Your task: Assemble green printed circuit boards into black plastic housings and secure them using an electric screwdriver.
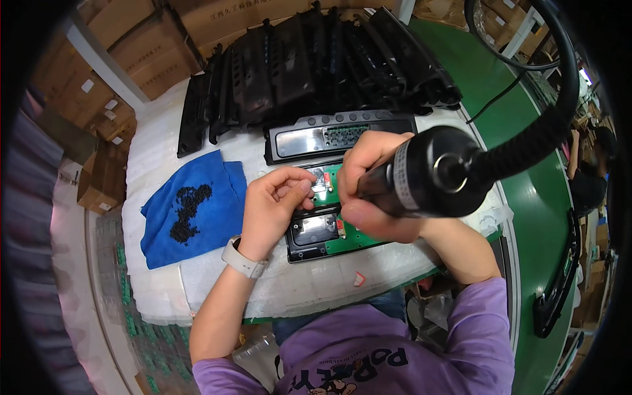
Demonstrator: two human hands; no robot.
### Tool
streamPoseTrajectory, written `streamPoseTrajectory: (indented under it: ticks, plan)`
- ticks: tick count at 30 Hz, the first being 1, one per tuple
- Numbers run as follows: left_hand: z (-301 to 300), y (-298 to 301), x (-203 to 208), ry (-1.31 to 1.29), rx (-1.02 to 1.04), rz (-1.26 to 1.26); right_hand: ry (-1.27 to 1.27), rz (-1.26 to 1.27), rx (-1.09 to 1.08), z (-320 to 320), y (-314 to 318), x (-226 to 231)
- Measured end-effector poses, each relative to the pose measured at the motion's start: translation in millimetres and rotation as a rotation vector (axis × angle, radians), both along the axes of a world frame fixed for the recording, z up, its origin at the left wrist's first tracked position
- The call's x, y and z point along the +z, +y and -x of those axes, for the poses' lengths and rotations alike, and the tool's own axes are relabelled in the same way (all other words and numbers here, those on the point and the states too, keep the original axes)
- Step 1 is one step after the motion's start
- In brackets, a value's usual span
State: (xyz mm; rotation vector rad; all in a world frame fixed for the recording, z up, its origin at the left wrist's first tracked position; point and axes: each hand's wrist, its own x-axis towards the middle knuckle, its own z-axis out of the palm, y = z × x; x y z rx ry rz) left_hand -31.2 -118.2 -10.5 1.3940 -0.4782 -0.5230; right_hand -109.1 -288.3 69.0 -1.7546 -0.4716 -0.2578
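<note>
"Nearest the lens we log a black power driver [431, 174], its ribbed cable [530, 148] arching off to the upper right. Head view, our only one. Grip?"

"Right hand [362, 160] wraps firmly round the driver's body, fingers and thumb closed on it. The tip is hidden from us behind tool and hand."

"And the left hand [273, 201]?"

"Thumb and fingers curl together over the left part of a green circuit board [323, 197], well clear of the blue cloth [158, 224]. We cannot tell whether anything is pinched there. A pale-strapped watch [245, 259] sits on that wrist."

"So we place the board between the two hands, mid-bench. Neighbours?"

"Just below it, toward the wearer, we note a black housing [304, 253] with a rectangular window and green board of its own. Just beyond, a long black panel [303, 143] with a row of round buttons."

"On the cloth?"

"Small black pieces [187, 214], loosely heaped. Behind everything, we see black casings [276, 76] packed side by side on white padding [276, 289]. Cardboard boxes [102, 178] stand at left; a green tabletop [520, 210] runs along the right."
</note>
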Motion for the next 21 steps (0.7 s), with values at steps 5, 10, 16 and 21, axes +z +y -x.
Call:
streamPoseTrajectory:
  ticks: [5, 10, 16, 21]
  plan:
    - [5.5, -2.1, 5.3, -0.062, 0.066, 0.010, -0.073, -0.253, 0.037, -3.0, -8.7, -9.7]
    - [16.9, 0.1, 17.7, -0.006, 0.066, 0.067, -0.357, -0.758, 0.228, -12.3, -29.1, -0.3]
    - [28.2, -3.3, 22.8, 0.096, -0.063, 0.102, -0.314, -0.943, 0.140, -7.6, -37.6, 2.1]
    - [27.9, -4.1, 19.3, 0.114, -0.060, 0.123, -0.291, -0.917, 0.134, -7.3, -36.4, -0.6]
